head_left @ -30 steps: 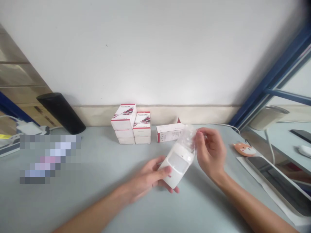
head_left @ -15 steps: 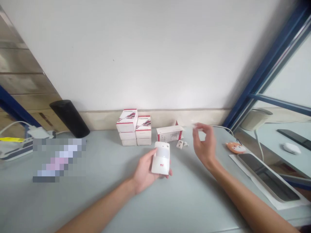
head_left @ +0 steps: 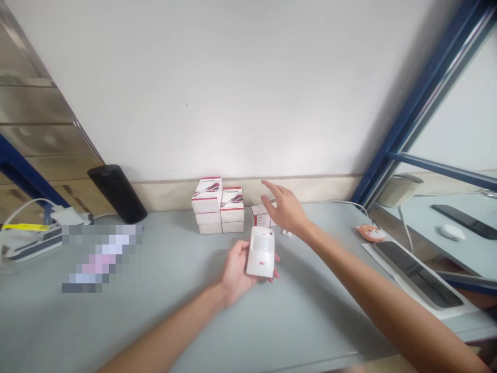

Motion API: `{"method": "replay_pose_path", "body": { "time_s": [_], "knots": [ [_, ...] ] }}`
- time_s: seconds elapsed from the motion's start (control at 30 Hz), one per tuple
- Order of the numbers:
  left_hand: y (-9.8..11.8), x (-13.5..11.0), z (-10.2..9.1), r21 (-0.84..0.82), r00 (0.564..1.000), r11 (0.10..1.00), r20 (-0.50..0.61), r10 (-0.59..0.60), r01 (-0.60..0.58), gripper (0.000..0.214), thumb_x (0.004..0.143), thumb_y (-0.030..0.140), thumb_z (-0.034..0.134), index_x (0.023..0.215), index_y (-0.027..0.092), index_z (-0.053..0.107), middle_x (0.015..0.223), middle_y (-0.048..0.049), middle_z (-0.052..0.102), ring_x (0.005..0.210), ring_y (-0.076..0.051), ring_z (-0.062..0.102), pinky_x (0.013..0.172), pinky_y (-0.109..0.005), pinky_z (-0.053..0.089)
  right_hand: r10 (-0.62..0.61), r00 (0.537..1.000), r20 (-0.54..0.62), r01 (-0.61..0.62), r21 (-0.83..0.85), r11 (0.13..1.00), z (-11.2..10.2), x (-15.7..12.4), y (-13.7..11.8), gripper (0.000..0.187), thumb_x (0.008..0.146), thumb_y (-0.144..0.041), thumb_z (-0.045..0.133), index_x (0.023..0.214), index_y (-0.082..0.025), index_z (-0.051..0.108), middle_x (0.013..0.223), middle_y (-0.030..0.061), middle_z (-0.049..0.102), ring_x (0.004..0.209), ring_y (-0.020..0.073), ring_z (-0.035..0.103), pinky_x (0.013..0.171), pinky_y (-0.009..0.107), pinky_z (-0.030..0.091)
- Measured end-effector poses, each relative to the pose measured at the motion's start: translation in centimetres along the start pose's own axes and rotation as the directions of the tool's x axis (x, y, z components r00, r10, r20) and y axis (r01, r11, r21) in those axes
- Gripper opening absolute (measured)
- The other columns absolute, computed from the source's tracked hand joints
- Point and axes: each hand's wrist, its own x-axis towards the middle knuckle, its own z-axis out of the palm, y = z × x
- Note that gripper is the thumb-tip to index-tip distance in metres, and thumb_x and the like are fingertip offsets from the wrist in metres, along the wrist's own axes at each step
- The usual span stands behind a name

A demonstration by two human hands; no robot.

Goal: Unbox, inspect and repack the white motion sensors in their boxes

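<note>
My left hand [head_left: 236,269] is closed around a white sensor unit [head_left: 261,250] with a small red logo, holding it upright just above the grey table [head_left: 186,311]. My right hand [head_left: 284,208] reaches forward with its fingers spread and nothing in them, over an open white-and-red carton [head_left: 259,215] lying on its side near the wall. A small white part [head_left: 287,233] lies on the table just under my right wrist.
Two stacks of white-and-red boxes [head_left: 218,205] stand against the wall left of the carton. A black cylinder [head_left: 117,192] leans at the back left. An orange fox-shaped item [head_left: 369,232] and a flat dark tablet [head_left: 417,273] lie at right.
A clear plastic bag that my right hand pulled off the sensor is gone from view. My right hand opened and swung left over the carton. My left hand drew the sensor back and upright.
</note>
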Motion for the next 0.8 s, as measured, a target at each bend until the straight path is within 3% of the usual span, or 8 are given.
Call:
{"method": "replay_pose_path", "body": {
  "time_s": [0.17, 0.3, 0.37, 0.47, 0.53, 0.6, 0.7, 0.8],
  "knots": [
    [0.0, -0.1, 0.0, -0.034, 1.000, 0.999, -0.019, -0.007, 0.006, 0.047, 0.093, 0.037, 0.039, 0.120, 0.007, 0.063, 0.100, -0.0211, 0.076, 0.071, -0.032, 0.073, 0.071, -0.040, 0.047, -0.064, 0.997, -0.044, 0.072, 0.221, 0.973, -1.5, -3.8, 0.2, 0.029, 0.109, -0.034, 0.045, 0.127, -0.029, 0.066, 0.127, 0.0070, 0.072, 0.114, 0.0272, 0.066, 0.093, 0.041, 0.053],
    [0.0, -0.2, 0.3, -0.022, 1.000, 1.000, -0.023, 0.003, -0.003, 0.048, 0.098, 0.039, 0.038, 0.127, 0.008, 0.061, 0.099, -0.0192, 0.076, 0.073, -0.032, 0.073, 0.074, -0.041, 0.046, 0.095, 0.994, 0.062, -0.112, 0.390, 0.914, -1.1, -6.9, 0.1, 0.026, 0.109, -0.041, 0.047, 0.121, -0.029, 0.065, 0.102, 0.0045, 0.070, 0.080, 0.0203, 0.062, 0.072, 0.036, 0.050],
    [0.1, -0.3, 0.5, 0.004, 1.000, 1.000, -0.023, 0.003, -0.003, 0.047, 0.101, 0.041, 0.039, 0.129, 0.009, 0.061, 0.100, -0.0191, 0.076, 0.074, -0.032, 0.073, 0.073, -0.039, 0.045, 0.251, 0.957, 0.146, -0.290, 0.537, 0.792, -0.6, -7.6, -0.1, 0.030, 0.107, -0.048, 0.051, 0.129, -0.030, 0.060, 0.098, 0.0024, 0.065, 0.077, 0.0185, 0.061, 0.070, 0.035, 0.049],
    [0.3, -0.3, 0.8, 0.027, 1.000, 1.000, -0.021, -0.008, 0.009, 0.046, 0.104, 0.043, 0.043, 0.130, 0.011, 0.061, 0.101, -0.0190, 0.076, 0.075, -0.030, 0.073, 0.071, -0.037, 0.044, 0.445, 0.846, 0.294, -0.502, 0.720, 0.479, -0.4, -7.4, -0.3, 0.036, 0.100, -0.056, 0.060, 0.124, -0.029, 0.061, 0.085, -0.0023, 0.055, 0.068, 0.0154, 0.053, 0.062, 0.031, 0.044],
    [0.4, -0.3, 0.8, 0.018, 1.000, 1.000, -0.026, -0.015, 0.015, 0.044, 0.105, 0.045, 0.044, 0.128, 0.012, 0.062, 0.099, -0.0181, 0.075, 0.074, -0.028, 0.071, 0.071, -0.037, 0.044, 0.490, 0.774, 0.401, -0.579, 0.761, 0.293, -0.4, -7.0, 0.0, 0.036, 0.095, -0.057, 0.068, 0.115, -0.027, 0.065, 0.075, -0.0049, 0.047, 0.061, 0.0132, 0.042, 0.057, 0.029, 0.035],
    [0.4, -0.2, 0.6, 0.013, 0.999, 1.000, -0.031, -0.022, 0.022, 0.043, 0.106, 0.046, 0.044, 0.126, 0.012, 0.063, 0.099, -0.0178, 0.075, 0.074, -0.027, 0.069, 0.073, -0.038, 0.044, 0.474, 0.724, 0.502, -0.635, 0.753, 0.173, -0.5, -6.9, 0.4, 0.036, 0.093, -0.056, 0.072, 0.110, -0.025, 0.069, 0.070, -0.0054, 0.042, 0.061, 0.0130, 0.036, 0.057, 0.029, 0.030],
    [0.3, -0.2, 0.4, 0.024, 0.999, 0.999, -0.028, -0.021, 0.022, 0.044, 0.107, 0.046, 0.043, 0.127, 0.013, 0.064, 0.101, -0.0178, 0.074, 0.075, -0.027, 0.069, 0.076, -0.039, 0.045, 0.390, 0.679, 0.622, -0.705, 0.701, 0.109, -0.5, -7.1, 1.0, 0.040, 0.095, -0.063, 0.067, 0.104, -0.024, 0.073, 0.068, -0.0044, 0.040, 0.063, 0.0138, 0.035, 0.062, 0.030, 0.032],
    [0.5, -0.3, 0.7, 0.037, 1.000, 0.999, -0.023, -0.013, 0.014, 0.045, 0.108, 0.045, 0.040, 0.124, 0.012, 0.066, 0.097, -0.0160, 0.073, 0.073, -0.027, 0.068, 0.076, -0.040, 0.047, 0.365, 0.697, 0.618, -0.700, 0.696, 0.159, -0.5, -7.4, 1.1, 0.049, 0.096, -0.071, 0.062, 0.094, -0.024, 0.075, 0.066, -0.0051, 0.033, 0.063, 0.0132, 0.030, 0.063, 0.030, 0.030]
  ]
}}
